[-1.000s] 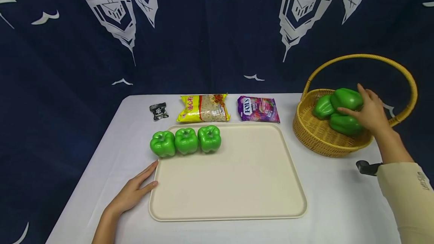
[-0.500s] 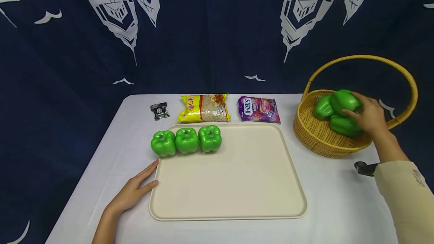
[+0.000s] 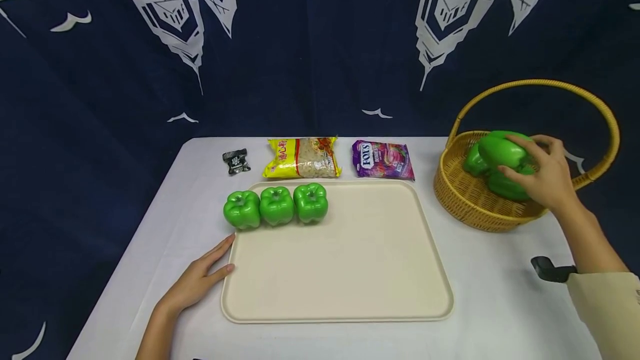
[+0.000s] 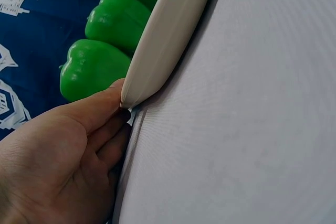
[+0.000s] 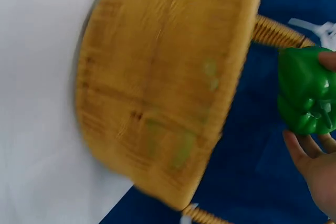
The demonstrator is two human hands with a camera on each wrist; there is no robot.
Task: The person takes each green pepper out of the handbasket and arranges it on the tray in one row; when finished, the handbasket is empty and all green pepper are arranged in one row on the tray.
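Observation:
In the head view, my right hand (image 3: 547, 176) grips a green bell pepper (image 3: 501, 152) between thumb and fingers, raised over the wicker basket (image 3: 465, 210). Three other green peppers (image 3: 507, 185) lie in the basket, partly hidden by the held one and the hand. The right wrist view has the held pepper (image 5: 302, 90) at its right side, stem end showing. My left hand (image 3: 197, 282) touches the left edge of the beige tray (image 3: 340, 271) with fingers extended. Along the tray's far left stand three green peppers (image 3: 276, 206) in a row, the leftmost overlapping the corner.
Behind the tray lie a small black packet (image 3: 236, 161), a yellow food bag (image 3: 302, 158) and a purple FOX'S candy bag (image 3: 382, 160). The basket's tall handle (image 3: 540, 82) arches above its opening. A dark blue patterned cloth (image 3: 310, 60) hangs beyond the white table (image 3: 480, 282).
My right hand has closed round the top pepper and shifted it slightly left and toward me, showing another pepper behind. My left hand and the tray have stayed put.

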